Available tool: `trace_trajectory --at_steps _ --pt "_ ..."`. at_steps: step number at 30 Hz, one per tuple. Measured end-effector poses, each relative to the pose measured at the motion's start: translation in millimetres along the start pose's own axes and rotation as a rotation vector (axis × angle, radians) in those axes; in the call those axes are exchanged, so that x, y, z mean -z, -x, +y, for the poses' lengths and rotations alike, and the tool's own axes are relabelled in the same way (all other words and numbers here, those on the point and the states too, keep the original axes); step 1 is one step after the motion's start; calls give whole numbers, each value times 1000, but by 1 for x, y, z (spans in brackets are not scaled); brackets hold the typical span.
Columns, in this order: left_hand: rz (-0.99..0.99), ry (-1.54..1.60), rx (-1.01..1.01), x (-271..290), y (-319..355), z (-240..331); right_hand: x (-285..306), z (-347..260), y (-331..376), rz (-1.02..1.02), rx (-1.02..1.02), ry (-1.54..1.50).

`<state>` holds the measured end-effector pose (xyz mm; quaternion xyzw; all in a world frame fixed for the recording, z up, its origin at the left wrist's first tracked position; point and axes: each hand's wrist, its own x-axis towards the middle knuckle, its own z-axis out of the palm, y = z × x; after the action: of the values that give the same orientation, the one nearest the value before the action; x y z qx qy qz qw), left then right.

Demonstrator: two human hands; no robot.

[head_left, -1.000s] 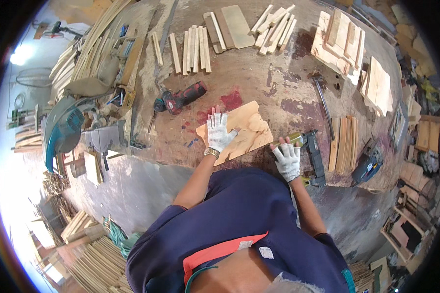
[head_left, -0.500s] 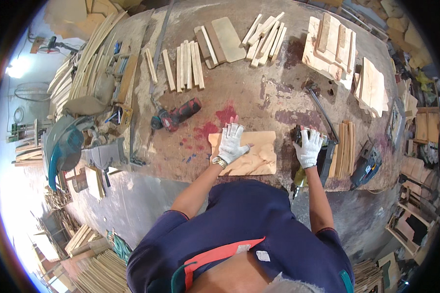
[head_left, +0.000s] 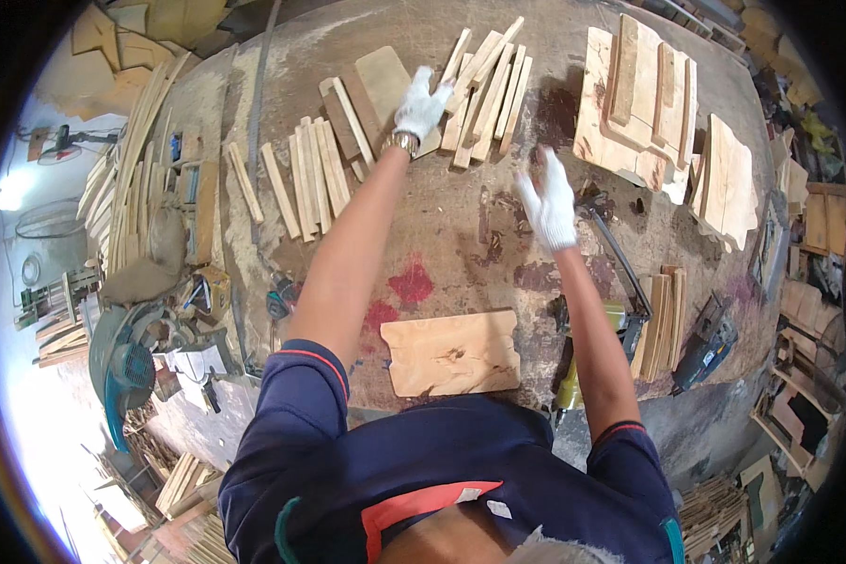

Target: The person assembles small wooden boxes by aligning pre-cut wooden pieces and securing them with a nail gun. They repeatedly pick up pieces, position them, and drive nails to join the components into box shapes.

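My left hand [head_left: 421,105], in a white glove with bare fingertips, reaches to the far side of the table. Its fingers are spread at the left edge of a loose pile of wooden sticks [head_left: 487,105], above a thin flat board [head_left: 383,80]; whether it touches them I cannot tell. My right hand [head_left: 547,199], gloved the same way, is nearer me, below the pile, with thumb and fingers apart and nothing in them. Close to my body lies a pale wooden board [head_left: 453,353] with notched ends.
More sticks [head_left: 312,179] lie left of my left hand. Stacked boards [head_left: 630,103] stand at far right. A yellow-green air tool [head_left: 568,387] is partly under my right forearm. A power tool [head_left: 705,343] sits right, a circular saw [head_left: 122,367] left. My left arm mostly covers a drill [head_left: 282,296].
My left hand has left the notched board and reached forward to the stick pile. My right hand has moved off the air tool, forward and left. The view has shifted.
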<state>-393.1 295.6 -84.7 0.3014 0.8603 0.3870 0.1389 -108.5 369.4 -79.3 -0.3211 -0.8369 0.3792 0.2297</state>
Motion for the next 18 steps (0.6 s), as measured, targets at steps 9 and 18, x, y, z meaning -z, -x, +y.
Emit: trace_trajectory --at_steps 9,18 --pt "95 -235 -163 -84 23 -22 -80 2 -99 0 -128 350" --pt "34 20 -49 -75 230 -10 -27 -6 81 -38 -122 254"
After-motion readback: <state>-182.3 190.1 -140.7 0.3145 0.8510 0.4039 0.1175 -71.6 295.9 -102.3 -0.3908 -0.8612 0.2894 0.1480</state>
